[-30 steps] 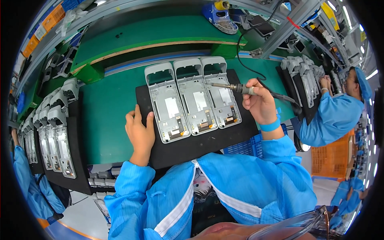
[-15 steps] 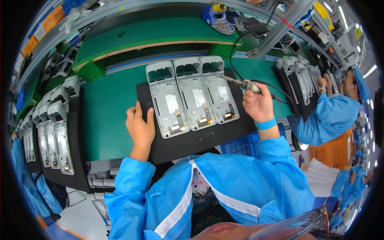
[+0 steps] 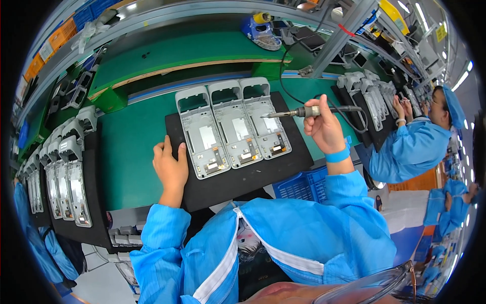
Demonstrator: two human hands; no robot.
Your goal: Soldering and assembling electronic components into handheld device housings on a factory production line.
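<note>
A soldering iron (image 3: 298, 112) is gripped in my right hand (image 3: 325, 130), its metal tip pointing left over the rightmost of three grey plastic device housings. Whether the tip touches it I cannot tell. The left housing (image 3: 206, 137), middle housing (image 3: 238, 129) and right housing (image 3: 267, 121) lie side by side on a black foam mat (image 3: 238, 185), each with a hooped top end and small flex circuits at the near end. My left hand (image 3: 171, 164) rests on the mat's left edge with fingers outstretched, holding nothing.
A green raised shelf (image 3: 177, 53) spans the back, with a blue soldering stand (image 3: 263, 33) on it. More housings (image 3: 66, 167) stand on mats at the left. At the right, a co-worker (image 3: 415, 142) in blue handles other housings. The iron's cable (image 3: 284, 83) runs past the mat's right side.
The soldering iron has swung to a more level angle, and its tip has moved from the right housing's upper end down toward its middle. My left hand stays at the mat's edge.
</note>
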